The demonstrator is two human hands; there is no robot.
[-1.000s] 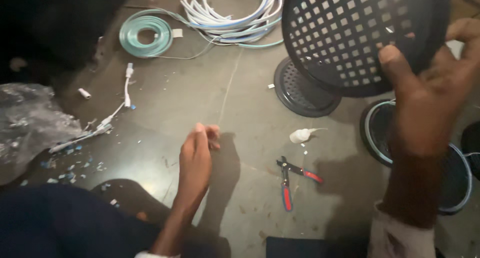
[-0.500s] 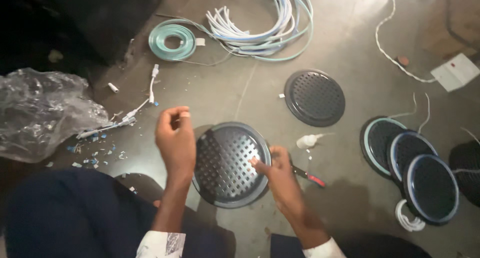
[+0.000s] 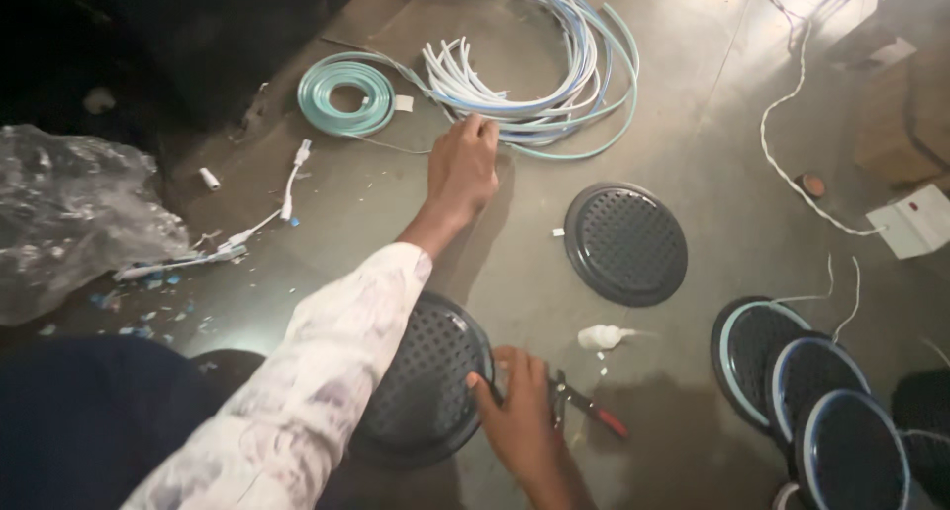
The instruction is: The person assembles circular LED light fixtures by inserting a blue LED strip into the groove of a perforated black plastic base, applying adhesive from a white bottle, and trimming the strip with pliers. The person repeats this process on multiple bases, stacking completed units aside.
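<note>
The left hand [image 3: 463,169] reaches to the upper middle of the frame, and its fingertips touch the bundle of white and blue strips [image 3: 534,85]; the fingers are bent together at the bundle, but I cannot tell if they grip a strip. The right hand [image 3: 517,411] is at the bottom centre, with its fingers clamped on the right rim of a black perforated disc [image 3: 426,381], which lies partly under the left sleeve. Just right of this hand lie one pair of red-handled pliers [image 3: 592,408] and one small white tube [image 3: 602,337]. A second black disc [image 3: 626,243] lies alone at the centre right, well apart from both hands. Three discs with blue rims [image 3: 807,391] overlap at the lower right. One green coil [image 3: 346,96] lies left of the bundle. One plastic bag [image 3: 74,218] is at the left edge.
</note>
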